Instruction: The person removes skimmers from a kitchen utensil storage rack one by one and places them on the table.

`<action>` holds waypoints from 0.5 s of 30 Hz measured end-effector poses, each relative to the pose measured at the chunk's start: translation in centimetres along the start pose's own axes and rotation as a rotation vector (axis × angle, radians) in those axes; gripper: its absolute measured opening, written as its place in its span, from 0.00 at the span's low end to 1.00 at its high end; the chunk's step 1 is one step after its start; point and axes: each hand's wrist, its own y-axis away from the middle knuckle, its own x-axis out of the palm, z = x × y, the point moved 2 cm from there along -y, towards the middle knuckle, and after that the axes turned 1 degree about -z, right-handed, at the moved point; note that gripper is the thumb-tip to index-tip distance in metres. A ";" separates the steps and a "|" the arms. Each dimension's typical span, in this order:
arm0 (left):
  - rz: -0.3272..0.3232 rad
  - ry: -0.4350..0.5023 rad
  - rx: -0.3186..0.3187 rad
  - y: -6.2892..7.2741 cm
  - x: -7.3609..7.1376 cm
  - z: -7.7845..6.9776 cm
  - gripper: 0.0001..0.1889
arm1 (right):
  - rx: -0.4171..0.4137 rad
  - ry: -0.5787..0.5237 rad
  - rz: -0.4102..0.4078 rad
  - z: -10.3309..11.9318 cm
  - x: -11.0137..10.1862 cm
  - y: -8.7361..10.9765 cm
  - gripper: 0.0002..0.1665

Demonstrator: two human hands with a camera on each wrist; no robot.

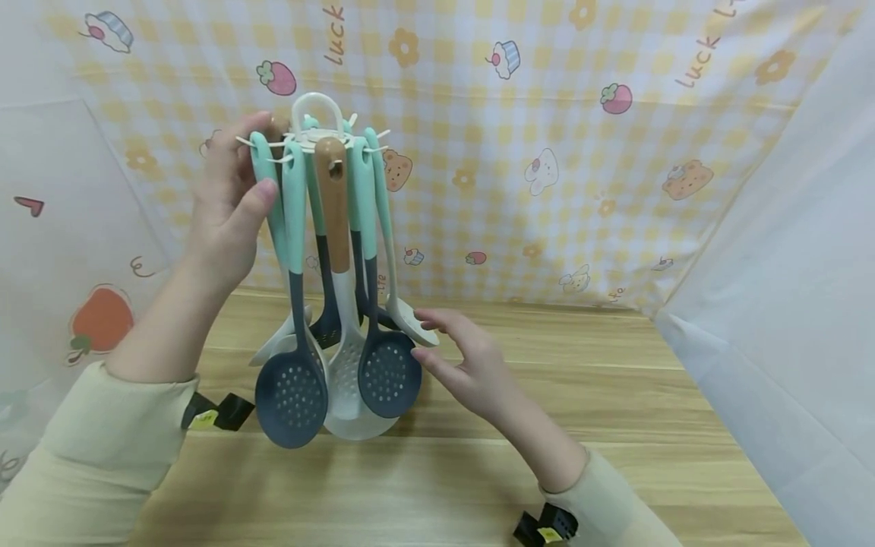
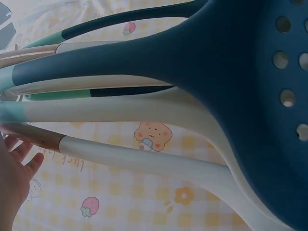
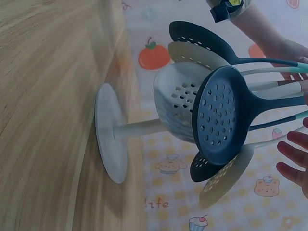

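Note:
A white rotating utensil rack (image 1: 317, 106) stands upright, hung with several kitchen tools. In front are two dark skimmers (image 1: 292, 399) with mint handles and a white slotted turner (image 1: 345, 365) with a wooden handle (image 1: 333, 205). My left hand (image 1: 229, 201) is at the rack's upper left, thumb against a mint handle (image 1: 273, 205). Its fingers lie behind, beside another wooden handle (image 2: 41, 137) in the left wrist view. My right hand (image 1: 472, 368) is at the lower right, thumb and fingers apart, fingertips right at a pale ladle-like head (image 1: 410, 323) and the right skimmer's rim.
The rack's round white base (image 3: 110, 134) rests on a wood-grain table (image 1: 547, 410). A yellow checked cloth (image 1: 478, 205) with printed figures hangs behind. White sheets (image 1: 786, 266) close in both sides.

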 end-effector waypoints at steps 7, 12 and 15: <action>-0.052 -0.017 0.034 -0.6 0.3 -0.1 0.33 | 0.007 0.004 0.016 0.1 0.8 -0.7 0.25; -0.086 -0.029 0.021 -0.8 0.6 -0.6 0.29 | 0.043 0.015 0.035 0.1 1.4 -1.2 0.25; -0.091 -0.026 0.026 -1.0 0.8 -0.9 0.28 | 0.057 0.026 0.034 0.0 1.5 -1.3 0.24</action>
